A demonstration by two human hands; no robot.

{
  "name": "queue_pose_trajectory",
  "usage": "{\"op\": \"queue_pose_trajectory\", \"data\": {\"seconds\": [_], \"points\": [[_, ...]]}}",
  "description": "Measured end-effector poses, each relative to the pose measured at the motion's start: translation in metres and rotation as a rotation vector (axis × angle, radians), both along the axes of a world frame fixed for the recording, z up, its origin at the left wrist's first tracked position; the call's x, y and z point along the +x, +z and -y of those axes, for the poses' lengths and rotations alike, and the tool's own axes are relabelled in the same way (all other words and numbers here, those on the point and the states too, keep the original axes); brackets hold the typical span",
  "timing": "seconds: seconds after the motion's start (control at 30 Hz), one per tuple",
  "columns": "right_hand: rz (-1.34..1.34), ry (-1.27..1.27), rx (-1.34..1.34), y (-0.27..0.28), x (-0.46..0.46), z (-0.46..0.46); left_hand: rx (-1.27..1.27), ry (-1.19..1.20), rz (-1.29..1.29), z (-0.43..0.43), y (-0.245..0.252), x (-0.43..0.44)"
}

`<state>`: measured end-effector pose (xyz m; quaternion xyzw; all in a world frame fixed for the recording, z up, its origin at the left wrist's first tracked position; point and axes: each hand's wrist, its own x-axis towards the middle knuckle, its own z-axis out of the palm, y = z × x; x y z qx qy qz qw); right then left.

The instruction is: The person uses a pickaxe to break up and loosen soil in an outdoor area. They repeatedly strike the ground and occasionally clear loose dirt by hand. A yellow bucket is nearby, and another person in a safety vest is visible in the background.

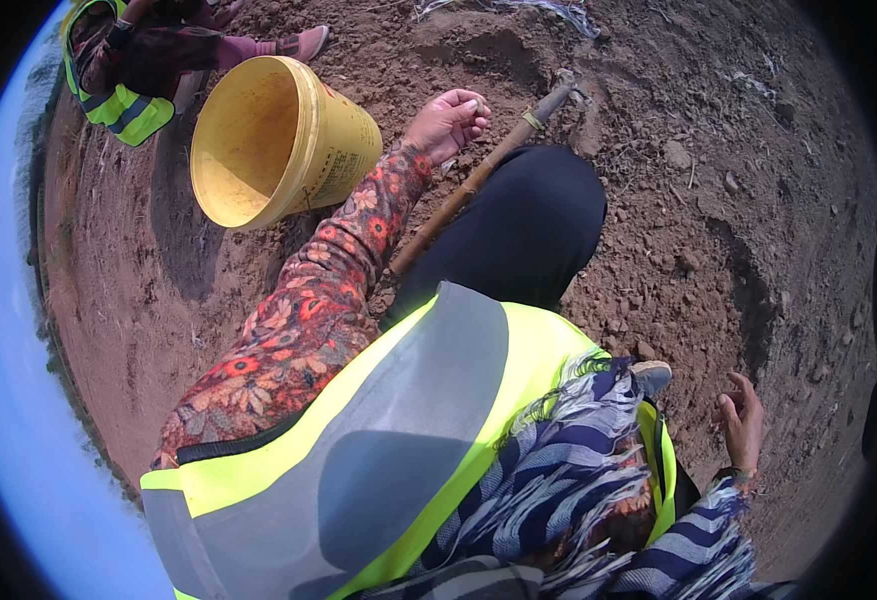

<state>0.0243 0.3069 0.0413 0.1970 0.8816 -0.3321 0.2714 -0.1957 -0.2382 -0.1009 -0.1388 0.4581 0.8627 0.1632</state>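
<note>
My left hand (447, 126) is raised over the soil, just right of the yellow plastic bucket (345, 150). Thumb and forefinger pinch a small pale lump (480, 107), too small to name. The bucket is tipped toward me, and its visible inside holds nothing but dusty stains. Beside my bent knee lies a digging tool with a wooden handle (450, 206); its metal head (575, 91) meets the dirt at the far end. Low at the right, my right hand (743, 427) hangs near the ground, fingers apart, with nothing seen in it.
Loose, cloddy soil (656, 277) with shallow hollows spreads all round. Another person in a reflective vest (127, 112) sits at the upper left, a pink shoe (309, 43) close to the bucket. Torn plastic film (558, 13) lies at the top.
</note>
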Motion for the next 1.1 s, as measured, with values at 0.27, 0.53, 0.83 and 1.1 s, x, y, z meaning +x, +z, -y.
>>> {"op": "queue_pose_trajectory", "data": {"seconds": [0.27,0.53,0.83,1.1], "points": [[-0.09,0.15,0.015,0.02,-0.023,0.043,0.02,0.028,-0.027,0.006,0.061,0.037],[-0.685,0.002,-0.494,0.087,-0.057,0.14,0.146,-0.498,-0.305,-0.115,0.168,0.03],[-0.672,-0.054,-0.621,0.082,-0.067,0.164,-0.004,-0.677,-0.423,-0.225,0.187,0.074],[-0.637,-0.103,-0.603,0.073,-0.059,0.134,-0.042,-0.777,-0.623,-0.248,0.165,0.073]]}}
